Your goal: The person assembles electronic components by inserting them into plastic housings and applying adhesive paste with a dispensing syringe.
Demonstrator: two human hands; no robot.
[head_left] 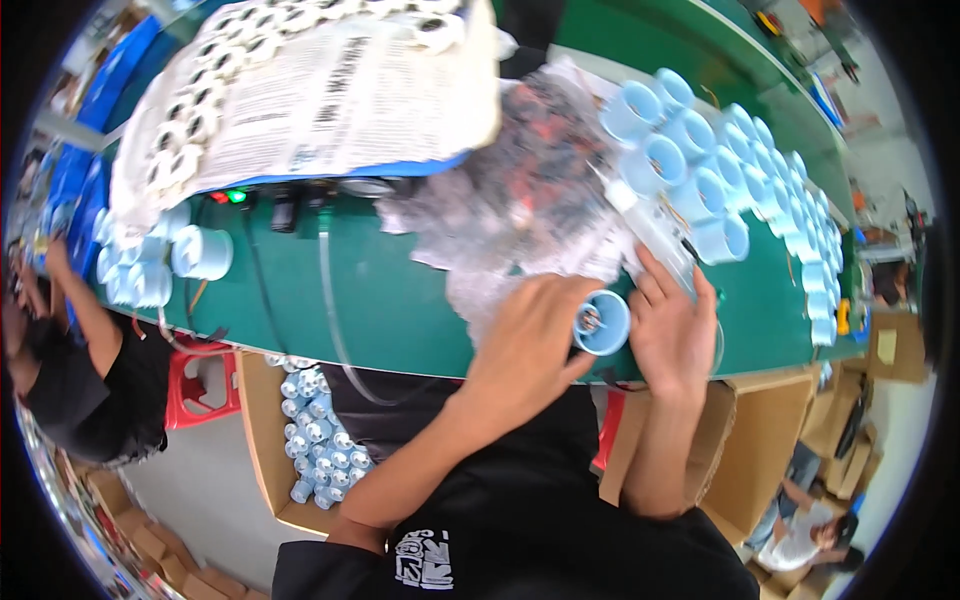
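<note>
My left hand is wrapped round a light blue plastic cup, whose open mouth faces up. Small metallic parts and what looks like wire show inside it. Just right of the cup, my right hand grips a translucent dispensing syringe with a narrow white tip, slanting up and to the left. The fingers curl round its lower end. Beyond both hands lies a heap of wired parts in clear plastic wrap, too blurred to make out singly.
Rows of blue cups stand on the green table at the right. White ring-shaped parts cover a newspaper-lined board at the back left. More cups stand below it. A cardboard box holds finished-looking pieces. A co-worker sits at left.
</note>
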